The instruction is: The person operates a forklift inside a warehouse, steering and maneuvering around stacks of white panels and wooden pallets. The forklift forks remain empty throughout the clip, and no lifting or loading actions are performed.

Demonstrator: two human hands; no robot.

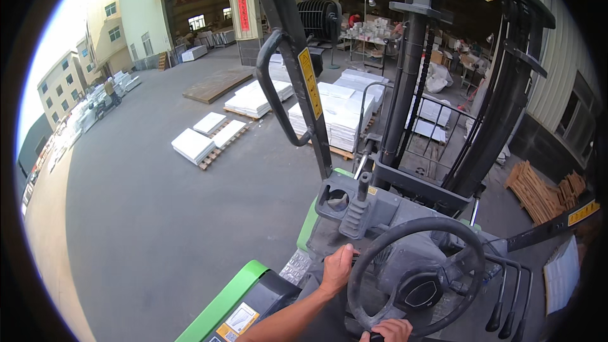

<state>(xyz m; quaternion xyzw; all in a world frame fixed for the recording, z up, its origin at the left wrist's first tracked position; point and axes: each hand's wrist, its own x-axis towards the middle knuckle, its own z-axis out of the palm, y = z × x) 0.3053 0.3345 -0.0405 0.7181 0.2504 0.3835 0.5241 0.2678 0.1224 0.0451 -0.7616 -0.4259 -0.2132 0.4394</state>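
I sit at the controls of a green and grey forklift. My left hand [337, 269] is closed beside the steering column, on what looks like a short lever [356, 253]; most of it is hidden by the fingers. My right hand [392, 329] is curled at the bottom of the black steering wheel [465, 225], partly cut off by the lower edge. A dark knob shows under its fingers. Left of the wheel, a black ridged-boot lever [363, 187] stands upright on the dashboard, next to a round cup recess [335, 199].
Beyond the mast [408, 57] stand pallets of white slabs [332, 114]. Smaller slab stacks [193, 145] and a flat brown wooden board [218, 84] lie ahead left. Three black levers [506, 323] are right of the wheel. Wooden pallets [538, 190] lean near the right wall.
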